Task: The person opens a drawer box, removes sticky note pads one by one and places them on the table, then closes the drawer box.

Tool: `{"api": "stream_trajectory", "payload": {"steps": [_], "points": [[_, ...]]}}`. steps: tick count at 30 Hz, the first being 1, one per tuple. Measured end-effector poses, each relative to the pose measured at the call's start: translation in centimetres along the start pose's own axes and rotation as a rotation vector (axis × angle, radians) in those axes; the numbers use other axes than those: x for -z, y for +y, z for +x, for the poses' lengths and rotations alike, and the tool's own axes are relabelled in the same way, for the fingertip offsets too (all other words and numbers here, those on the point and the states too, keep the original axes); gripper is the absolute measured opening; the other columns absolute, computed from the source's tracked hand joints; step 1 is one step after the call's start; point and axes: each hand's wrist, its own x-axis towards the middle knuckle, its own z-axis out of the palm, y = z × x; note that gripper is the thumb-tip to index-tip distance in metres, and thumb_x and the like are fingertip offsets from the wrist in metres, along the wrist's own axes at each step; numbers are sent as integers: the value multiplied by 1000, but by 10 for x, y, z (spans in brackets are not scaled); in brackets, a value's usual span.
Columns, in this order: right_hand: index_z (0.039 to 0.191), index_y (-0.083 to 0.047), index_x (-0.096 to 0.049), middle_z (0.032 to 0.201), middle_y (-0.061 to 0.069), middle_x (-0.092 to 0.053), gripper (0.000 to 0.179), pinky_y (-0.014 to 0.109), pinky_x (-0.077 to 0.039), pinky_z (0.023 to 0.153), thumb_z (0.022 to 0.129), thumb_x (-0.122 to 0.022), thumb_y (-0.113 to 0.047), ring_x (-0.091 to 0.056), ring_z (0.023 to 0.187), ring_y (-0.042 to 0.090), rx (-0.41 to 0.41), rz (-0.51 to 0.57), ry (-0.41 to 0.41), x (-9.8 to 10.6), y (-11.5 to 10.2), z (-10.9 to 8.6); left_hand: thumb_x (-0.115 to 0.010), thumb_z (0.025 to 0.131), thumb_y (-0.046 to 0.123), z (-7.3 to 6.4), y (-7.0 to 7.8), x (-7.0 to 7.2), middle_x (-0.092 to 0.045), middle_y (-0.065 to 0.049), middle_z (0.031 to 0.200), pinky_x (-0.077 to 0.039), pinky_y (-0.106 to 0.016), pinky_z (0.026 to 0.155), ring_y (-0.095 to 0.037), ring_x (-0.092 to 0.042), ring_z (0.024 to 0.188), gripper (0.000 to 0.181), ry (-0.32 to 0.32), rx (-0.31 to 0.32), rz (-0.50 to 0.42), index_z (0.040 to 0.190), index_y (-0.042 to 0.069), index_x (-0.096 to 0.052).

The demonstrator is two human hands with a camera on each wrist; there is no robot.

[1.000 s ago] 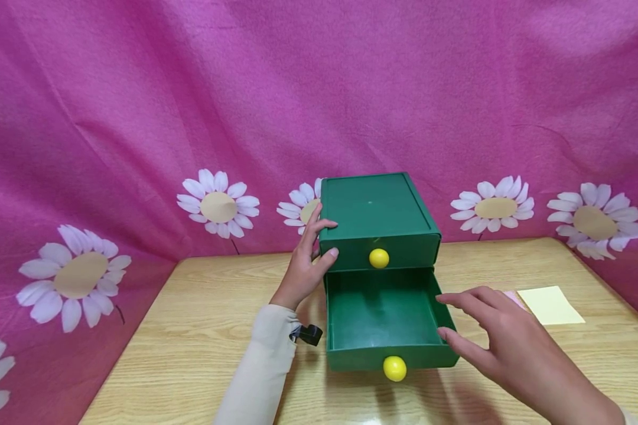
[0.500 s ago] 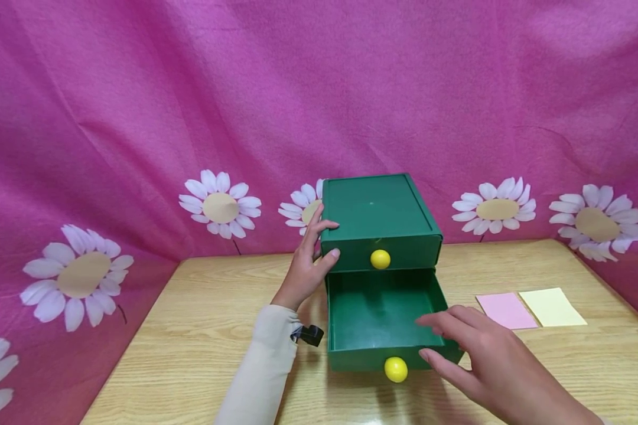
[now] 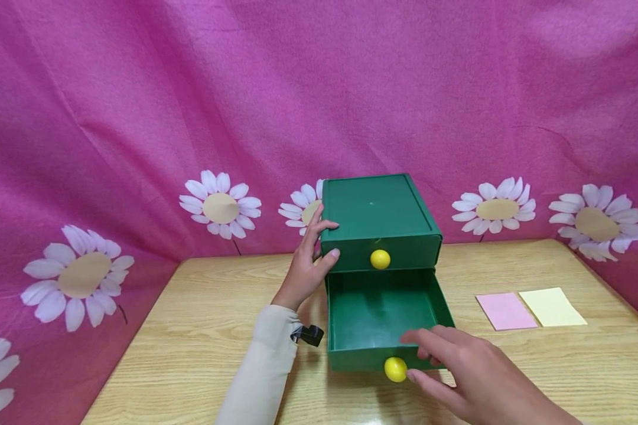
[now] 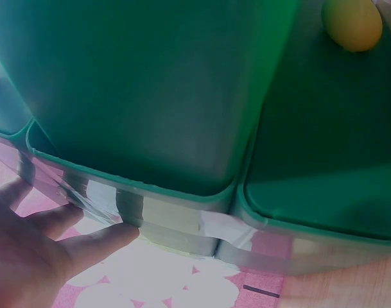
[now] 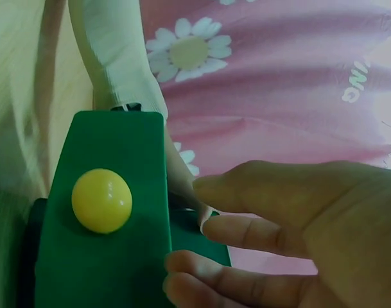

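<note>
A green two-drawer unit (image 3: 380, 203) stands on the table, its lower drawer (image 3: 372, 313) pulled out with a bare inside showing. The top drawer (image 3: 345, 254) is closed. Each drawer has a round yellow knob, the upper knob (image 3: 380, 259) and the lower knob (image 3: 396, 369). My left hand (image 3: 304, 262) grips the unit's upper left front corner, index finger over the top edge and thumb on the front. My right hand (image 3: 470, 366) hovers at the lower drawer's front right, fingers loosely bent over its front wall, thumb tip beside the lower knob. Nothing is in the right hand.
A pink paper square (image 3: 507, 311) and a pale yellow paper square (image 3: 553, 307) lie side by side on the wooden table (image 3: 191, 330), right of the unit. Behind it hangs a magenta cloth (image 3: 351, 88) with white daisies.
My right hand has moved left and toward me, from the drawer's right side to its front by the lower knob, uncovering the pink square. The left hand keeps its hold.
</note>
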Motion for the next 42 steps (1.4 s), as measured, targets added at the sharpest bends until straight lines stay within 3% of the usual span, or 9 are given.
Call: {"api": "stream_trajectory", "payload": {"steps": [7,13,16,20,29,42], "points": [[120,-25,-61,100,-16,-62,45,21,-53,64,88,-58,-57,-54,78,-3,21,47,-107,-6,1,3,-52,95,16,0,-1,1,-9,-3,162,-31,-60,105,-20,-16,145,44,-3,-5,-1,137,11,-42],[121,-31,-62,100,-15,-64,41,33,-57,72,86,-64,-52,-59,83,4,-61,70,-257,-11,2,7,-52,94,15,0,-1,1,-9,-5,162,-30,-61,105,-21,-16,145,44,-2,-12,-1,137,11,-42],[122,-31,-63,106,-11,-67,43,41,-57,74,85,-66,-51,-62,87,9,-86,73,-293,-14,3,9,-52,94,15,0,-1,0,-10,-5,162,-30,-60,105,-22,-16,146,44,0,-10,-3,137,10,-42],[125,-32,-62,111,-12,-67,45,44,-56,75,85,-65,-52,-62,88,10,-80,66,-308,-17,3,10,-52,94,14,0,-1,0,-10,-5,162,-30,-59,106,-23,-16,145,44,1,-8,-5,137,10,-42],[125,-28,-63,105,-15,-68,45,41,-56,79,87,-63,-51,-59,80,0,-36,81,-322,-19,4,11,-52,94,14,0,0,1,-10,-6,162,-31,-58,106,-21,-16,145,44,-2,-9,-3,137,10,-42],[121,-24,-65,100,-16,-66,37,40,-56,79,84,-73,-27,-55,76,1,27,27,-271,-25,4,11,-52,94,15,0,-1,0,-10,-4,162,-30,-58,107,-20,-17,145,44,-1,-9,0,137,11,-42]]}}
